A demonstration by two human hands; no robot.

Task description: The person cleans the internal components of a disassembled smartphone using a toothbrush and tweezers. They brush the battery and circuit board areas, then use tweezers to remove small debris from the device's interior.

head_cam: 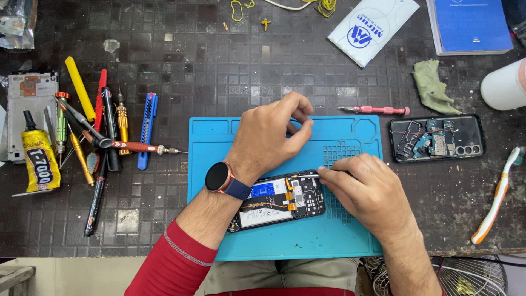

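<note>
1. Right hand: fingertips pinched together at the top right corner of the opened phone, apparently on a small part or tool; what exactly they pinch is too small to tell.
2. Left hand: thumb and forefinger curled toward each other above the phone's top edge, the other fingers loosely bent. Cannot tell whether anything sits between them. A dark smartwatch with a blue strap is on the wrist; the red sleeve is pushed up the forearm.
3. The phone lies back-off, innards exposed, on the lower middle of a blue repair mat, partly under the left wrist.
4. Just beyond the mat's top right corner: a pink screwdriver. Right of the mat: a second opened phone shell.
5. Far left: a cluster of screwdrivers and pens, and a yellow glue tube.
6. Right edge: a toothbrush.
</note>
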